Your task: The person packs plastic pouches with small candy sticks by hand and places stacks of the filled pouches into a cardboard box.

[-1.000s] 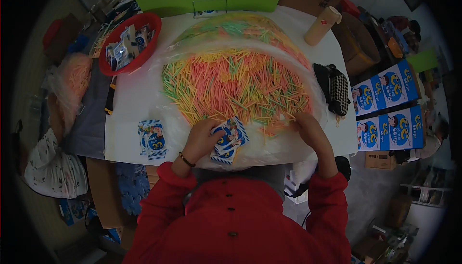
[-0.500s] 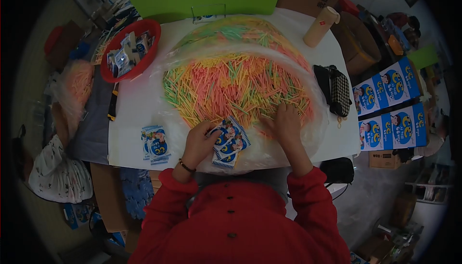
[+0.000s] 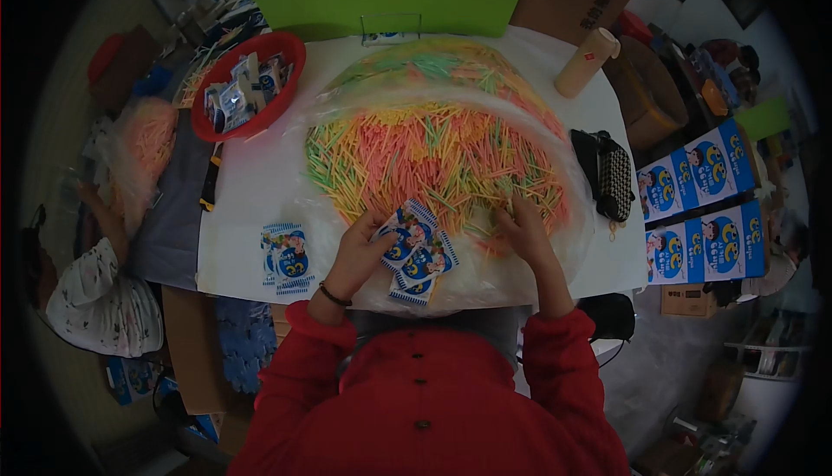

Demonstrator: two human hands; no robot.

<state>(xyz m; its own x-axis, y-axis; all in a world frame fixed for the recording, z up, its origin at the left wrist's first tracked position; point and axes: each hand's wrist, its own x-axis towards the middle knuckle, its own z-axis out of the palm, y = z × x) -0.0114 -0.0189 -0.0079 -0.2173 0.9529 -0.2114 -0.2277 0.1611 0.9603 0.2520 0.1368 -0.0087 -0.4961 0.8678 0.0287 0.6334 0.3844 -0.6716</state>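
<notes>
My left hand [image 3: 360, 249] is closed on some blue-and-white packets [image 3: 418, 246] at the near edge of a large clear plastic bag [image 3: 347, 107]. That bag lies open and is full of thin pink, yellow and green sticks [image 3: 425, 159]. At the near right of the pile is my right hand [image 3: 523, 231], its fingers bent together at the sticks; what they hold, if anything, is too small to make out. More blue-and-white packets [image 3: 287, 257] lie on the white table to the left.
A red basket [image 3: 297, 86] of packets stands at the back left, near a black-and-yellow tool [image 3: 211, 179]. On the right are a beige bottle [image 3: 587, 63], a patterned pouch [image 3: 615, 183] and printed boxes [image 3: 728, 238]. Another person [image 3: 104, 290] is at the far left.
My right hand moved left from the pile's right edge, its fingers spreading and then drawing together. The packets in my left hand have shifted and fanned out a little.
</notes>
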